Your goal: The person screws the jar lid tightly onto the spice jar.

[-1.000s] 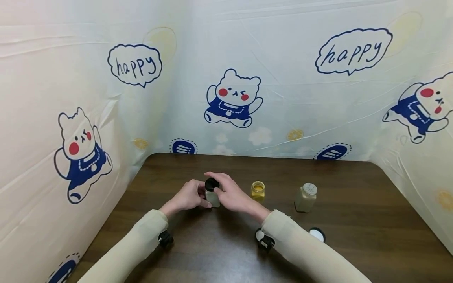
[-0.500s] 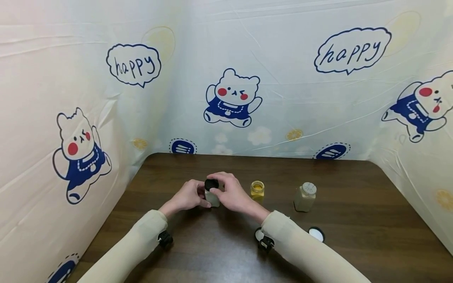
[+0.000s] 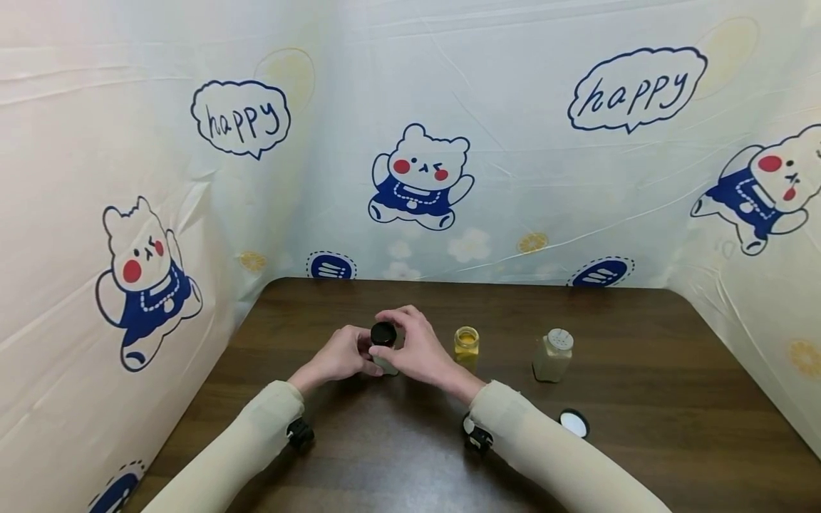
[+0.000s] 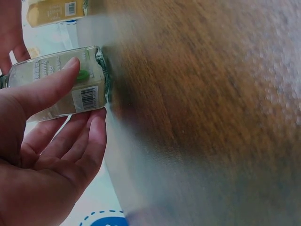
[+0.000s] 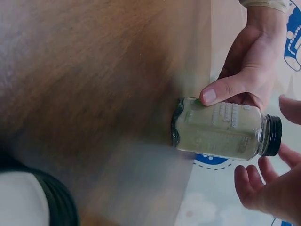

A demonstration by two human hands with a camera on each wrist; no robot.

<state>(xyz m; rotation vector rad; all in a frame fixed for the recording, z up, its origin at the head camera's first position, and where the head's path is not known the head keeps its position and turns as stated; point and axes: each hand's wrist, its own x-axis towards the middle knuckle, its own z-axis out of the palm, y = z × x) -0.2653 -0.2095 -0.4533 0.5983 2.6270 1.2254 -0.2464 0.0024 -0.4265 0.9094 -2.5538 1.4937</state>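
A square glass spice jar of pale grey-green powder stands upright on the table, with a black lid at its mouth. My left hand grips the jar's body, thumb on one side and fingers on the other. The left wrist view shows a barcode and a green mark on the glass. Around the lid, the thumb and fingers of my right hand are curved. In the right wrist view a finger of it meets the lid's edge, while the thumb shows a small gap from it.
An uncapped jar of yellow powder stands right of my right hand. Farther right is a jar with a perforated top. A black lid with white liner lies upturned beside my right sleeve. Another white-lined lid shows in the right wrist view.
My right thumb has shifted left across the front of the jar, and the right hand has turned around the lid. The left hand and the jar have stayed in place.
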